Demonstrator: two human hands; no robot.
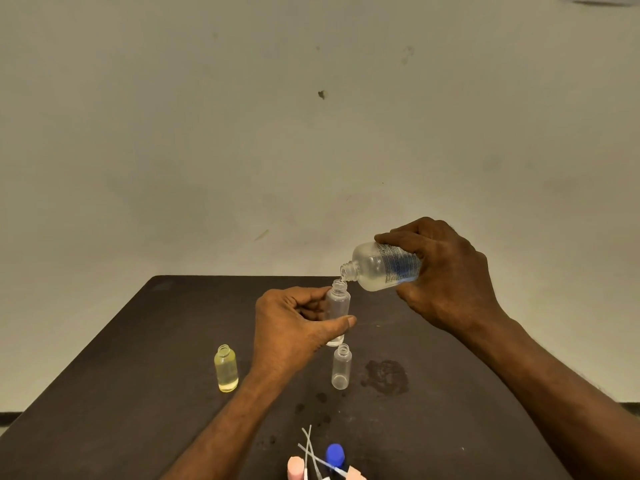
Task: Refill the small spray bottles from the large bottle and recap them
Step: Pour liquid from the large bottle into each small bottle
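Above table (138, 341), left hand (291, 323) gripping small bottle (337, 306) (base hidden), right hand (446, 271) gripping large bottle (381, 268)

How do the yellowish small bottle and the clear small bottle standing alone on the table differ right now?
The yellowish bottle holds pale yellow liquid nearly to its shoulder; the clear bottle looks empty. The yellowish bottle stands left of the left hand's wrist, the clear bottle right of it, just below the bottle that hand grips. The yellowish bottle looks wider, the clear bottle slimmer. Both stand upright, uncapped, on the dark table.
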